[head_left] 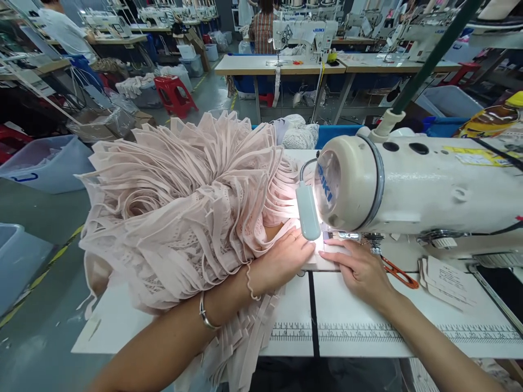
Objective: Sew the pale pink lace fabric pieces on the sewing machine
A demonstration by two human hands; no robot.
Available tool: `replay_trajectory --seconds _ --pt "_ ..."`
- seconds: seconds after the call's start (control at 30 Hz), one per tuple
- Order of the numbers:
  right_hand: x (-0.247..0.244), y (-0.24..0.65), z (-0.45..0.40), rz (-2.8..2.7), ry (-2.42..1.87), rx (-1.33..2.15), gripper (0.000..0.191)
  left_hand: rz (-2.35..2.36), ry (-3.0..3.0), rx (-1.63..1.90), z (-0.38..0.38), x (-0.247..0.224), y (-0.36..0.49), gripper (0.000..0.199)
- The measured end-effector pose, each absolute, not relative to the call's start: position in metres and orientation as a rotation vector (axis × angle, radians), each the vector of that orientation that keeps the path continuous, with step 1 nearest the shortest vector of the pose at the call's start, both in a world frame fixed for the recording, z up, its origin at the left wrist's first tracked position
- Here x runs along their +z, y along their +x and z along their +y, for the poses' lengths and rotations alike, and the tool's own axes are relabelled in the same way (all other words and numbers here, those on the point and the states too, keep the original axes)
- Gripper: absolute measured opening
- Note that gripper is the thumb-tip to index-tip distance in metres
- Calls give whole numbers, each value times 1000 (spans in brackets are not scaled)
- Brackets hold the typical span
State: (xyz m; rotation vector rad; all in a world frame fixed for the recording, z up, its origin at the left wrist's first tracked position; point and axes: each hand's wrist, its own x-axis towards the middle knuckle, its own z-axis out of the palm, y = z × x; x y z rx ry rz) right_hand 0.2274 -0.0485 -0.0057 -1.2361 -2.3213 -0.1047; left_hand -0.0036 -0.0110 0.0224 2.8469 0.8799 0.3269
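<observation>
A large gathered bundle of pale pink lace-trimmed fabric pieces with many straps covers the left of the sewing table. My left hand rests palm down on a pink edge of it beside the needle area, fingers extended and partly behind a small grey lamp. Opposite it, my right hand has its fingers stretched and spread, the tips on the lit fabric by the presser foot. The white sewing machine stands over that spot; its needle is hidden behind the lamp and machine head.
Orange-handled thread snips and written paper tags lie right of my right hand. A printed ruler runs along the table's front edge. Plastic bins and a red stool stand on the floor. Other people sit farther back.
</observation>
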Motion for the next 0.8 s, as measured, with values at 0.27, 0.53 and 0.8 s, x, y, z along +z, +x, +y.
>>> replay_trajectory --seconds 0.27,0.53,0.8 --pt "-12 231 -46 -2352 -1174 -131 42 867 2845 411 -8 16 -2 22" --pt "-18 232 -45 -2409 -1280 -110 49 935 2836 491 -6 19 1 19" --pt "-17 228 -42 -2435 -1355 -155 51 945 3018 490 -9 15 1 25"
